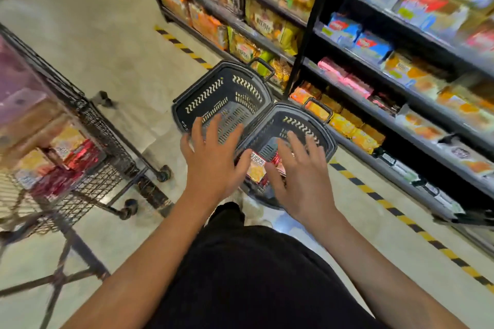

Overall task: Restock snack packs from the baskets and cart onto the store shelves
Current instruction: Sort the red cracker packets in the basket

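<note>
Beside the two baskets on the floor, black metal shelves (379, 67) rise to the right, packed with glossy orange, yellow, blue and pink packs. Left of the baskets stands a black wire-mesh cart (88, 141) holding red and orange packs. Far basket (227, 93), dark slotted plastic, appears empty; near basket (302, 125) touches it and holds a few snack packs (257, 168). Above the baskets, left hand (211, 160) and right hand (299, 179) hover with fingers spread straight, gripping nothing; contact with the packs cannot be told.
</note>
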Available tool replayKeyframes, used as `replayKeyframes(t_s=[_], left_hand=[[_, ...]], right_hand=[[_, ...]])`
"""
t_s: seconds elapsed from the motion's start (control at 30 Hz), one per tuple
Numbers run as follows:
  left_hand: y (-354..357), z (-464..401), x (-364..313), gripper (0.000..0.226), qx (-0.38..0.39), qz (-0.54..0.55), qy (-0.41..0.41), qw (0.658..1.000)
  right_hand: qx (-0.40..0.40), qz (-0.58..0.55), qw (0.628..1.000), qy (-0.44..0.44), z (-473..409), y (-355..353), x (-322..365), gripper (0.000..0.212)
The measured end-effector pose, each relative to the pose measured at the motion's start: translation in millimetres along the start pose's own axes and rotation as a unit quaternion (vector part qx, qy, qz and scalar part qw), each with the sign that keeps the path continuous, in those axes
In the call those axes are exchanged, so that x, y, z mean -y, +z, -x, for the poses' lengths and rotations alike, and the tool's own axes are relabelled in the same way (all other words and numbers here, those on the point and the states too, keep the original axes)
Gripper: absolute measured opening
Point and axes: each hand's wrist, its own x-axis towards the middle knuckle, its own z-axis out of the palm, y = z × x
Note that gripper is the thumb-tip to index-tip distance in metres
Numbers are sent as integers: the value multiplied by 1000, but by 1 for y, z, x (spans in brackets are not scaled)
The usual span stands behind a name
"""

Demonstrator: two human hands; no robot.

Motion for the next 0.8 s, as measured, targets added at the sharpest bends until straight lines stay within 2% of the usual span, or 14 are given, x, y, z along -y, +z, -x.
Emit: replayKeyframes(t_s=[0.17, 0.43, 0.63, 0.8], left_hand=[[-15, 52, 27, 61, -35, -7, -91, 995], [-34, 129, 89, 69, -38, 12, -257, 966], [-48, 172, 157, 80, -35, 40, -348, 936], [-51, 200, 239, 73, -34, 30, -389, 920]], right_hand=[[-3, -14, 994, -108, 5, 0, 28, 60], [90, 10, 970, -224, -2, 16, 106, 67], [142, 10, 944, -298, -1, 45, 190, 71], [163, 48, 925, -339, -5, 78, 277, 74]])
